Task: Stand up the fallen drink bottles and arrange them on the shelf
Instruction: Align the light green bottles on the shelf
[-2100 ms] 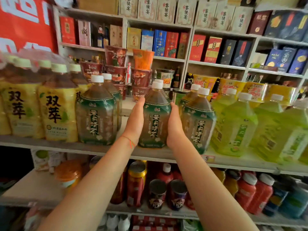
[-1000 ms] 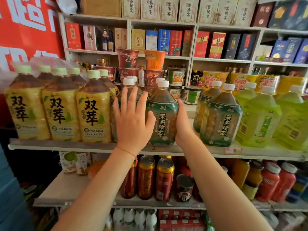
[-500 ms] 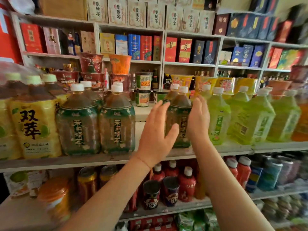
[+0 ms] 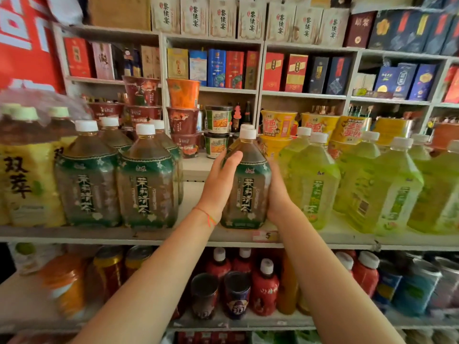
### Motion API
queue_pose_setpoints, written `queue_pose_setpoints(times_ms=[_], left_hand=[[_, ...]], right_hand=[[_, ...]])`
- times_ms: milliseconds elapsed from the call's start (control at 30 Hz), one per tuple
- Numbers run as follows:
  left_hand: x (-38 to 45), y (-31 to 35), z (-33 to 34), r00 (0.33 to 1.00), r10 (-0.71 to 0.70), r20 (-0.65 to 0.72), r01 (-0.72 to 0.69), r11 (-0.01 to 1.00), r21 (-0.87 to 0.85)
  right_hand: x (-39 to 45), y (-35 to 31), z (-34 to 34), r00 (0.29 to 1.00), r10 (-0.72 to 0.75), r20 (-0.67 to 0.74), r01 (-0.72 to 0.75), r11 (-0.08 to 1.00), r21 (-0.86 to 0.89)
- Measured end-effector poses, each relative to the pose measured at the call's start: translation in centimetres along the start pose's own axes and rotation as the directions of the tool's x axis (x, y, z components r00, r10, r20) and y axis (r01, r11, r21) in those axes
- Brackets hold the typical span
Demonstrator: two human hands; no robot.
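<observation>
A large jasmine tea bottle (image 4: pixel 248 189) with a dark green label and white cap stands upright on the white shelf (image 4: pixel 173 235). My left hand (image 4: pixel 219 184) presses its left side and my right hand (image 4: pixel 278 197) its right side, so both grip it. A second capped bottle is partly hidden right behind it. To the left, two more green-label tea bottles (image 4: pixel 146 180) stand side by side, with others behind them. A bare gap of shelf lies between them and the held bottle.
Yellow-label bottles (image 4: pixel 22 175) under plastic wrap fill the shelf's left end. Light green bottles (image 4: pixel 315 184) crowd the right. Cup noodles (image 4: pixel 183 110) stand behind. Cans and red bottles (image 4: pixel 265 286) sit on the lower shelf.
Both hands left the earlier tea bottle, now standing in the left pair, moved right and closed around another green-label bottle next to the light green ones.
</observation>
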State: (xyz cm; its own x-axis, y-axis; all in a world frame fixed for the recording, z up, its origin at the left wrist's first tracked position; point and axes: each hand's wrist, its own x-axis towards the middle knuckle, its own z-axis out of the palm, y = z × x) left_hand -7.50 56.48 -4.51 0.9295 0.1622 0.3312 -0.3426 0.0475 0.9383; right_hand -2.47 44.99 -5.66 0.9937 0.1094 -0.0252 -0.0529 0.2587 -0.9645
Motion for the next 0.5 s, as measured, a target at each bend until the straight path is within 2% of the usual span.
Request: queue_pose_setpoints(times_ms=[233, 333, 400, 433, 467, 500], left_hand=[[-2.2, 1.9, -1.4, 0.997, -0.035, -0.071, 0.032, 0.999, -0.041], [-3.2, 2.9, -2.7, 0.995, 0.004, -0.101, 0.007, 0.995, 0.100], [-4.3, 3.2, -3.6, 0.986, 0.133, -0.103, -0.101, 0.958, 0.268], [-5.2, 3.4, -4.2, 0.958, 0.274, -0.087, -0.225, 0.904, 0.364], [-5.9, 3.6, -5.0, 0.894, 0.444, -0.068, -0.366, 0.807, 0.464], [-6.4, 3.7, -5.9, 0.801, 0.597, -0.041, -0.470, 0.670, 0.575]], right_hand=[[-1.2, 0.5, 1.7, 0.991, 0.009, 0.134, -0.010, 1.000, 0.009], [-1.5, 0.8, 2.8, 0.986, 0.012, 0.164, -0.013, 1.000, 0.006], [-1.7, 1.1, 3.6, 0.985, 0.004, 0.171, -0.005, 1.000, 0.004], [-1.9, 1.2, 4.1, 0.985, 0.003, 0.175, -0.004, 1.000, 0.006], [-2.0, 1.3, 4.5, 0.984, 0.003, 0.179, -0.004, 1.000, 0.004], [-2.1, 1.4, 5.0, 0.984, 0.002, 0.180, -0.003, 1.000, 0.003]])
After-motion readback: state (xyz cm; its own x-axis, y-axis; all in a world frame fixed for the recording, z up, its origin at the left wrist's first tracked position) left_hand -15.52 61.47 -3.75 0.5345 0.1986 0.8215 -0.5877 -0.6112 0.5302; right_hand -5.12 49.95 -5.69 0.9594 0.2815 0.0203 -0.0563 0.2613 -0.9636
